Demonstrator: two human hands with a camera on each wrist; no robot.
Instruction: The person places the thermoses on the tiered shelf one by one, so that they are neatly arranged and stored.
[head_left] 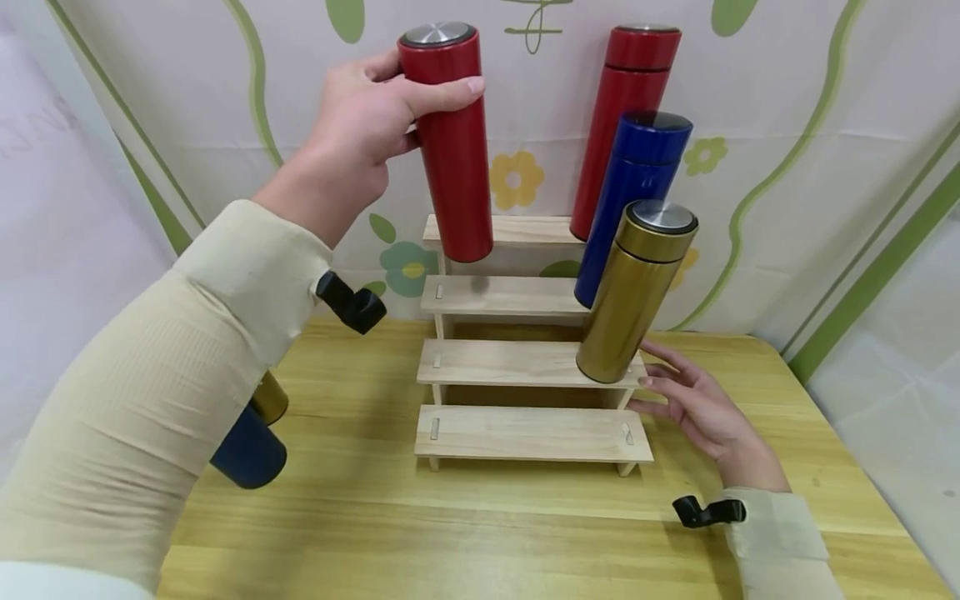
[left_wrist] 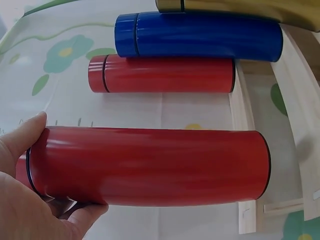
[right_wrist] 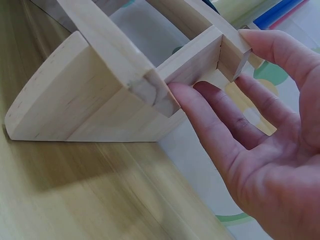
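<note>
My left hand [head_left: 367,108] grips a red thermos bottle [head_left: 456,167] near its silver-topped lid, thumb across the front. The bottle hangs nearly upright at the left of a four-step wooden rack [head_left: 525,433], its base seen just above the second board from the top. In the left wrist view this red bottle [left_wrist: 150,167] spans the frame. My right hand [head_left: 701,408] holds the rack's right side; in the right wrist view its fingers [right_wrist: 205,125] touch the board ends. On the rack's right stand another red bottle [head_left: 622,125], a blue bottle [head_left: 633,208] and a gold bottle [head_left: 633,300].
On the wooden table [head_left: 337,533], a dark blue bottle [head_left: 251,450] and a gold one [head_left: 270,400] are partly hidden behind my left sleeve. A white curtain [head_left: 547,117] with flower prints hangs behind the rack. Black clips [head_left: 352,302] sit at both wrists.
</note>
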